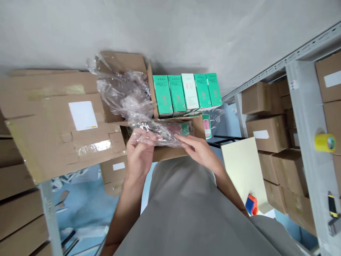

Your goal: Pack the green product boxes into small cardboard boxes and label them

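Observation:
An open cardboard box [170, 153] stands in front of me, with crumpled clear plastic wrap [125, 94] spilling over its left flap. My left hand [140, 153] is closed on a plastic-wrapped pack of green and red cartons [170, 129] at the box's near edge. My right hand [198, 149] rests on the pack's right end, fingers stretched along the wrap. A row of upright green and white cartons [186, 93] stands behind the pack on the far side of the box.
A large taped cardboard box with a white label [61, 124] sits at the left. A metal shelf upright [306, 135] at the right carries a yellow tape roll [325, 143], with brown boxes [266, 131] behind it. A pale board [243, 169] and a red-blue tool [251, 205] lie below on the right.

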Demonstrator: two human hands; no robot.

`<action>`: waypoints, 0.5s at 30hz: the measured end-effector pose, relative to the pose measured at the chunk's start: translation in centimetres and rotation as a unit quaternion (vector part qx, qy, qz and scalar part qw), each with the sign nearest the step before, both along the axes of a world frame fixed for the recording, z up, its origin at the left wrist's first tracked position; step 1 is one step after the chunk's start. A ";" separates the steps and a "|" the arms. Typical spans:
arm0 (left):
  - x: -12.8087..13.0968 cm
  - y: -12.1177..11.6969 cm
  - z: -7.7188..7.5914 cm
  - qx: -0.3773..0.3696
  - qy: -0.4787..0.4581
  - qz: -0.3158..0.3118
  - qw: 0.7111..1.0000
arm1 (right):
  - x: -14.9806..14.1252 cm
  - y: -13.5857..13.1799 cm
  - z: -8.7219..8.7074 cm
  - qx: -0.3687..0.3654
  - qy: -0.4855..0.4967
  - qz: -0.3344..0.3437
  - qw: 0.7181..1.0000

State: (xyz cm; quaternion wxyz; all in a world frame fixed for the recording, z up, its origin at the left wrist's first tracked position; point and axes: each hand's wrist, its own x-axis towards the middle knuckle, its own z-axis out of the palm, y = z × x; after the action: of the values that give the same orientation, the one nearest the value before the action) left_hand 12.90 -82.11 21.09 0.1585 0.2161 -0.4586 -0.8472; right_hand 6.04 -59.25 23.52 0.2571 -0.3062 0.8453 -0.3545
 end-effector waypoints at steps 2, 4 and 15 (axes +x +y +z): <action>0.4 -0.6 0.3 -0.097 0.032 0.036 0.994 | -0.4 0.3 1.1 0.065 0.072 0.002 0.995; 1.0 -1.1 0.5 -0.282 0.018 0.066 0.957 | -0.8 0.1 2.2 0.159 0.135 -0.006 0.978; 0.4 -1.0 -0.7 -0.677 -0.028 -0.230 0.699 | -4.3 -6.0 -1.0 0.352 0.063 0.136 0.924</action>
State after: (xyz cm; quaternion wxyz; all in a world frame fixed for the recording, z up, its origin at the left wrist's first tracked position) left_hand 13.33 -83.06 20.41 0.0498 -0.0379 -0.9481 -0.3116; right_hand 1.76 -65.22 22.48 0.3408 -0.3296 0.8801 0.0246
